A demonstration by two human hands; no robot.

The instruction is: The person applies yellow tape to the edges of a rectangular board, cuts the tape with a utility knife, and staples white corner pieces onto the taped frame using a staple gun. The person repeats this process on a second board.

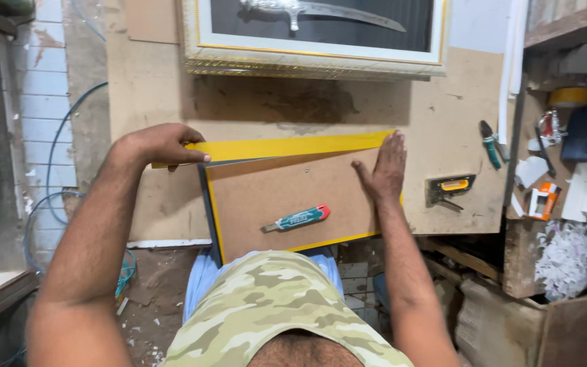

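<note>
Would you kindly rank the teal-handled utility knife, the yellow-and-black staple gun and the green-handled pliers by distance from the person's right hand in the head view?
From the right hand, pressed flat on the brown board:
1. Yellow-and-black staple gun, just right of the hand on the bench.
2. Teal-handled utility knife, lower left, lying on the board.
3. Green-handled pliers, farther right, near the shelf edge.

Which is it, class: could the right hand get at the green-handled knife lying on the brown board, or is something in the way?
Probably yes: the right hand rests flat on the brown board, and bare board lies between it and the knife.
</note>
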